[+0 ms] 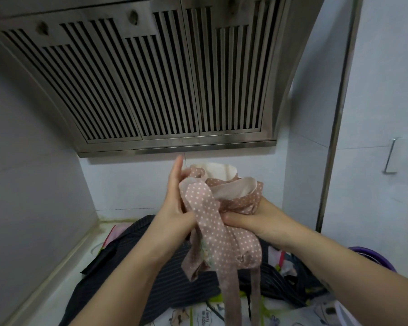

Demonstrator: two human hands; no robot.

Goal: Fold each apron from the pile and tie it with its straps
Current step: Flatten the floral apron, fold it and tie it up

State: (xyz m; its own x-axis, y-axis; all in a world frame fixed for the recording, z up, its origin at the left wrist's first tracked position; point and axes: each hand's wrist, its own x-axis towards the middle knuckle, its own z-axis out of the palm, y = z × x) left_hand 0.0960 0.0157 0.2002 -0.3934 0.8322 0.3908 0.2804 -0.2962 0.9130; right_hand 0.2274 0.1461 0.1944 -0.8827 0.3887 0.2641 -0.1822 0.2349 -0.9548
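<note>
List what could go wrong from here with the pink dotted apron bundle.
1. The pink dotted apron is only loosely bunched; it may unfold if the left hand or right hand slackens.
2. Its straps dangle over the dark striped apron below and may tangle there.

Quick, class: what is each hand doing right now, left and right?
Left hand: holds the bundled pink white-dotted cloth apron between thumb and fingers.
Right hand: grips the same apron from below.
</note>
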